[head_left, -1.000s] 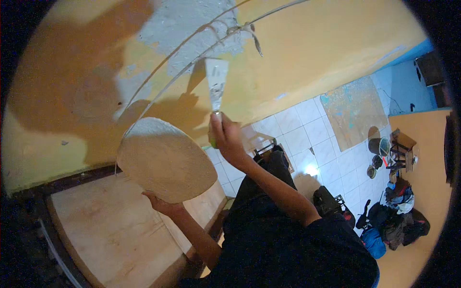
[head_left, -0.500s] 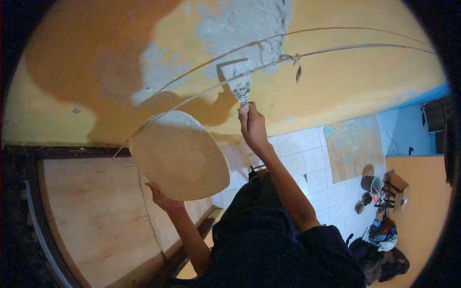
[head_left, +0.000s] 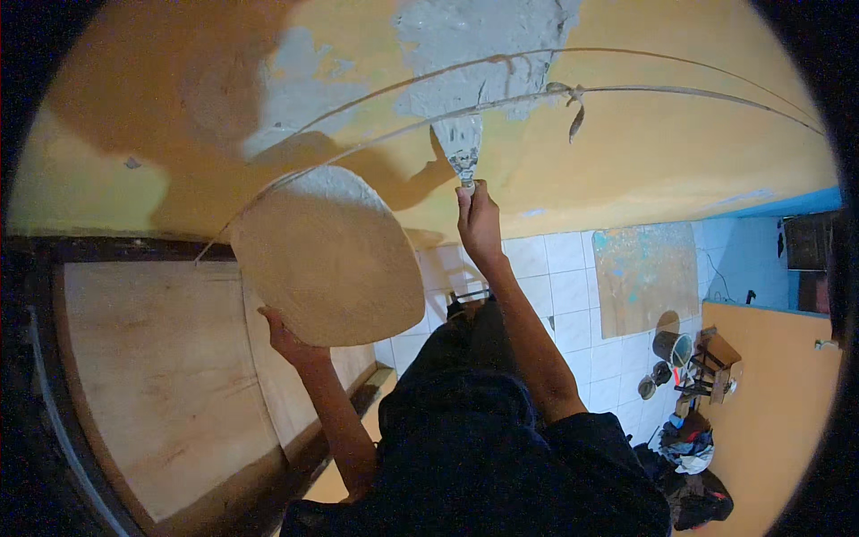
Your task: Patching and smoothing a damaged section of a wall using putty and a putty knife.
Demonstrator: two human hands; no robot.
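My right hand [head_left: 480, 219] is closed round the handle of a putty knife [head_left: 462, 143], whose smeared metal blade lies at the lower edge of a grey plaster patch [head_left: 461, 49] on the yellow wall [head_left: 680, 143], just under a thin cable [head_left: 680, 89]. To the left, my left hand [head_left: 291, 338] grips the lower edge of a rounded tan board [head_left: 322, 259], which has pale paste along its upper rim. A second thin cable runs across the patch above the knife.
A wooden panel [head_left: 152, 385] in a dark frame is at lower left. Below the wall lie a tiled floor [head_left: 568, 295] and a paint-splattered sheet [head_left: 644, 273]. A bucket [head_left: 671, 347], wooden furniture [head_left: 720, 367] and a clothing pile [head_left: 693, 447] stand at right, by an orange wall [head_left: 769, 403].
The knife blade has risen to the plaster patch over the last second, with my right hand moving up and right in view. The board and my left hand also sit higher in view.
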